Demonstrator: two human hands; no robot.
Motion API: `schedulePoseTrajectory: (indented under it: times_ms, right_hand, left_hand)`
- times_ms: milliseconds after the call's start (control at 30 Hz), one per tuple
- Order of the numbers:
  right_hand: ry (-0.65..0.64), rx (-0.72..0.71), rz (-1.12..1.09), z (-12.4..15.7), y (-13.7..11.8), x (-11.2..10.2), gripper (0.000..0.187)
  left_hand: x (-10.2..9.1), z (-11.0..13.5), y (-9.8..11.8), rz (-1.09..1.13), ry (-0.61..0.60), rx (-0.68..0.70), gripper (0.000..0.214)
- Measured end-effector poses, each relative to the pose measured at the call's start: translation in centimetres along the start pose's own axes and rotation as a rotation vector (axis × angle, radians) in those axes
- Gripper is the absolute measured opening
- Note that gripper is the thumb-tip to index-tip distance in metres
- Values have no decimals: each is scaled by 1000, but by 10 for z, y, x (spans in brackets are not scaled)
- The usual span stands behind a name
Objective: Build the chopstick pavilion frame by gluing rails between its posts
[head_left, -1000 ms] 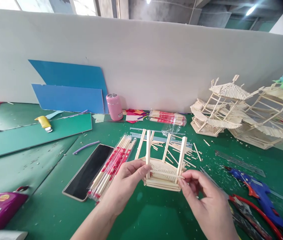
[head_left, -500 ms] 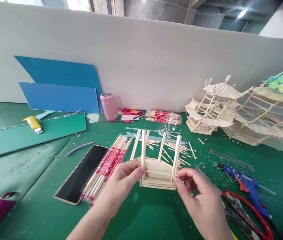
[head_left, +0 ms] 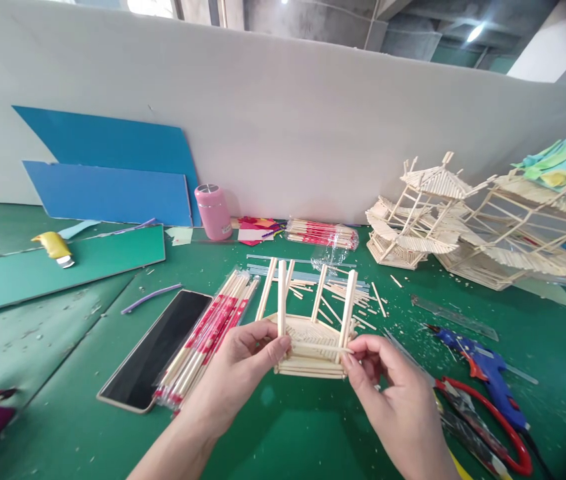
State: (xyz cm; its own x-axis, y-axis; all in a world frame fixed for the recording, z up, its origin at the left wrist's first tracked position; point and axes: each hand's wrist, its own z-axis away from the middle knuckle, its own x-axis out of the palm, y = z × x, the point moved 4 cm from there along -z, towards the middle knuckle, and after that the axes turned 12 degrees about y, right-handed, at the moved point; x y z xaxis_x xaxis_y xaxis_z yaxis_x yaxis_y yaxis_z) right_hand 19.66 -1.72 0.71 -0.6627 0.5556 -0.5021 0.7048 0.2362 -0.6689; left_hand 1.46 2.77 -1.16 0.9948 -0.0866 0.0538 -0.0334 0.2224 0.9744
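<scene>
A small wooden stick frame (head_left: pixel 313 333) with four upright posts rests on the green mat (head_left: pixel 283 427) in front of me. My left hand (head_left: pixel 235 377) pinches a thin stick (head_left: pixel 320 347) against the frame's near left post. On the other end of that stick my right hand (head_left: pixel 393 393) is pinched, at the near right post. The stick lies level across the frame's front.
A pack of chopsticks (head_left: pixel 207 337) and a black phone (head_left: pixel 155 350) lie to the left. Loose sticks (head_left: pixel 347 297) lie behind the frame. A blue glue gun (head_left: pixel 483 367), red-handled cutters (head_left: pixel 493 427), a ruler (head_left: pixel 455 318), two finished stick pavilions (head_left: pixel 463 220) and a pink bottle (head_left: pixel 213 212) stand around.
Both hands and the frame keep the same hold. The view has drifted to the right, so everything sits a little further left in the picture.
</scene>
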Motion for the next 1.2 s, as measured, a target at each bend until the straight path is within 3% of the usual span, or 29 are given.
schedulePoseTrajectory:
  times_ms: [200, 467, 667, 833, 1033, 1200]
  right_hand:
    - [-27, 1, -28, 2, 2, 0, 5]
    - [-115, 129, -165, 9, 8, 3, 9]
    - [-127, 45, -205, 5, 1, 3, 9]
    - [-178, 81, -206, 8, 3, 3, 8]
    - [-174, 264, -326, 15, 8, -8, 12]
    - [-217, 398, -438, 33, 34, -33, 13]
  left_hand:
    - [0, -1, 0, -9, 4, 1, 21]
    - [-1, -1, -2, -11, -13, 7, 22]
    - [-1, -1, -3, -11, -15, 0, 24]
    - [-1, -1, -4, -36, -19, 20, 24]
    - [-3, 4, -6, -157, -34, 128, 22]
    - [-9, 17, -13, -273, -37, 316, 16]
